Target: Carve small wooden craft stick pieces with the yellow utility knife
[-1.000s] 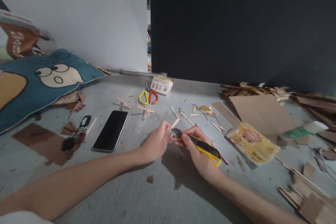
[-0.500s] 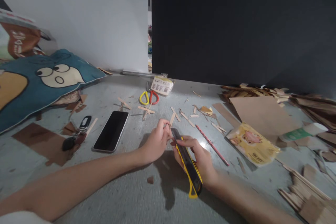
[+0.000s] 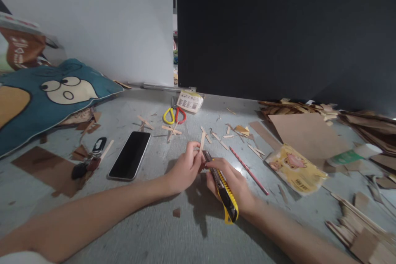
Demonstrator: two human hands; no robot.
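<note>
White sleeve edge (image 3: pixel 24 258), bare left hand (image 3: pixel 183 170)

1 head-worn view, facing forward and down, close above the tabletop (image 3: pixel 148 227)

Can read no word or number with certainty. On small pale packet (image 3: pixel 189 102) at back: see several rows of fine dark print plus a barcode-like block toward lower right; too small to make out. On yellow packet (image 3: pixel 287 167) at right: see short cluster of dark characters near the front edge; cannot decipher. On brown bag (image 3: pixel 26 47) at far left: see white characters set around a triangular mark; too blurred to identify. Along pale strip (image 3: pixel 17 20) above the brown: see red marking, illegible. On green-and-white tube (image 3: pixel 352 156) at far right: see faint pale marks on green; cannot resolve.
</note>
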